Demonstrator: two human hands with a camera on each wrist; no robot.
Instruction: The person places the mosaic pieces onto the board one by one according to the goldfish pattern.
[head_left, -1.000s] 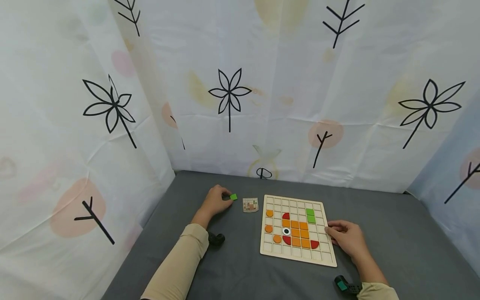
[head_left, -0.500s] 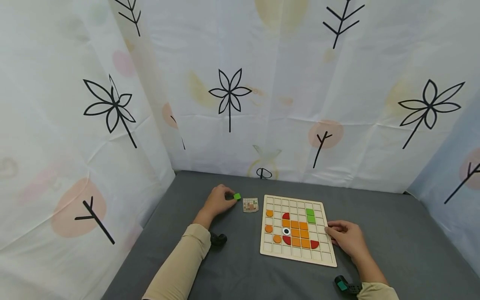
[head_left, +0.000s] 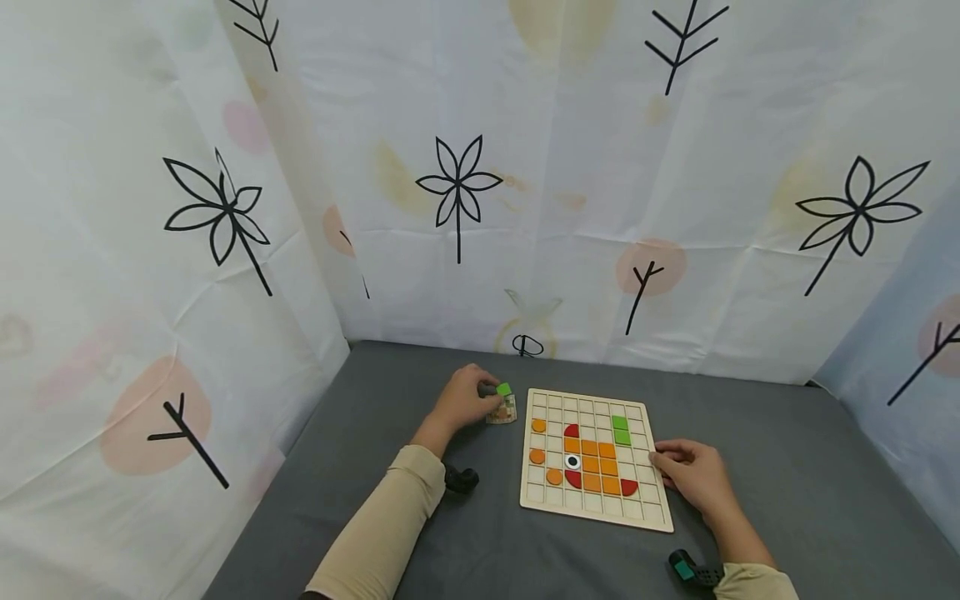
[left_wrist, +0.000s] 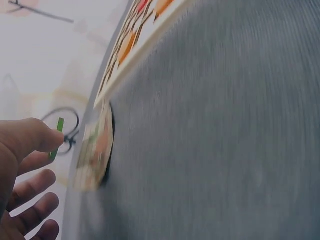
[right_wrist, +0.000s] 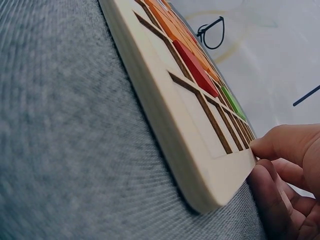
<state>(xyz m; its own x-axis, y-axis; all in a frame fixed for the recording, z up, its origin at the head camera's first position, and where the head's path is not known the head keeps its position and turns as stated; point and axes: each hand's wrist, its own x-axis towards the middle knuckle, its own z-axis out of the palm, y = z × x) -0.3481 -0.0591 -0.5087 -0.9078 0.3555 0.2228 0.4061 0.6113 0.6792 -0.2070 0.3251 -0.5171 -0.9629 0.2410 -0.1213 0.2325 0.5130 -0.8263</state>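
Note:
My left hand (head_left: 463, 398) pinches a small green square tile (head_left: 503, 389) between thumb and forefinger. It hovers over a small picture card (head_left: 504, 410) on the table, covering part of it. In the left wrist view the tile (left_wrist: 60, 125) appears edge-on at the thumb tip, and the card (left_wrist: 95, 152) is blurred. A wooden grid board (head_left: 540, 493) lies to the right, bearing orange squares (head_left: 591, 466), red quarter-round pieces (head_left: 629, 488), orange discs (head_left: 537, 457), a black-and-white eye piece (head_left: 573, 462) and two green squares (head_left: 621, 431). My right hand (head_left: 693, 473) grips the board's right edge, thumb on top.
Dark grey cloth (head_left: 480, 533) covers the table. A white patterned curtain (head_left: 562, 250) hangs behind and at both sides. Black wrist devices (head_left: 461, 479) sit at both wrists.
My left hand has moved right with the green tile, from left of the card to above it. The right hand and the board have stayed in place.

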